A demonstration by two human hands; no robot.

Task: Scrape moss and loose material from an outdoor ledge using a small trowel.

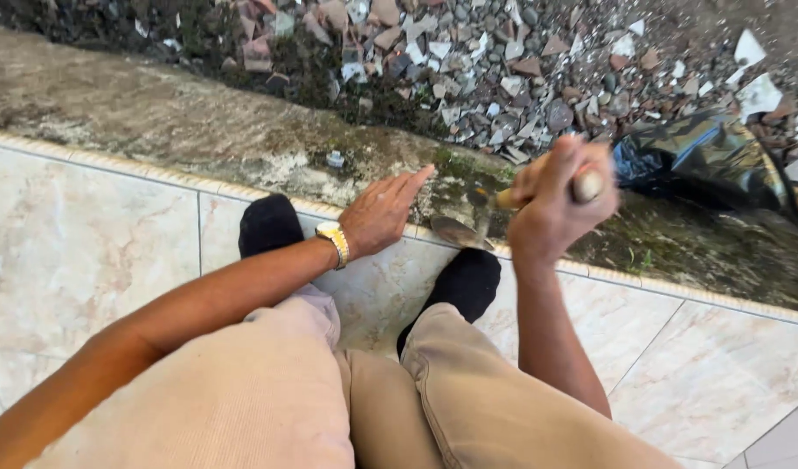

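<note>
My right hand [555, 204] is shut on the wooden handle of a small trowel [462, 231], whose metal blade rests at the edge where the tile meets the concrete. The hand is blurred. My left hand [382, 211] is flat with fingers extended and together, palm down over the tile edge, just left of the trowel blade; a gold watch [334, 241] sits on its wrist. It holds nothing. My feet in black socks [270, 224] rest on the beige tiled floor [86, 234], knees in tan trousers below.
A mossy, stained concrete ledge [199, 130] runs along the tile border. Beyond it lies rubble of broken tile shards and stones [494, 69]. A black plastic bag [703, 161] lies at the right on the rubble.
</note>
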